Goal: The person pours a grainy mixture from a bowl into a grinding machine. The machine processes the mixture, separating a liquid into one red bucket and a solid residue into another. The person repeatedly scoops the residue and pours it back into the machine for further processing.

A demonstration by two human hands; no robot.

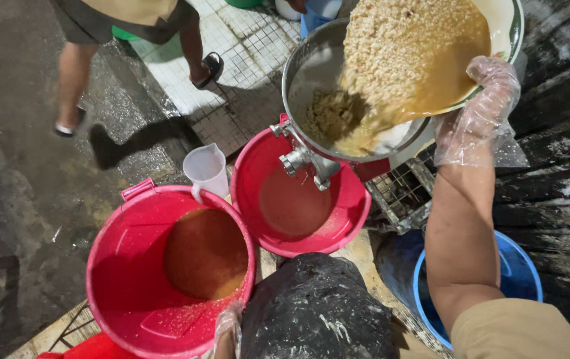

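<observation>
My right hand (481, 110), in a clear plastic glove, grips the rim of a white bowl (504, 20) tilted over a metal grinder hopper (308, 73). Wet beige mash (398, 46) with yellowish liquid pours from the bowl into the hopper. Below the hopper's metal spout (305, 163) stands a red bucket (335, 226) holding a little brownish liquid. My left hand (227, 327), also gloved, shows only partly at the bottom edge, next to the rim of a larger red bucket (125, 266) with brown liquid. Whether it holds anything is hidden.
A white plastic jug (206, 169) stands between the two red buckets. A blue bucket (517, 276) sits under my right arm. A dark apron (315, 309) fills the bottom centre. Another person's legs (72, 73) stand on the wet floor, top left.
</observation>
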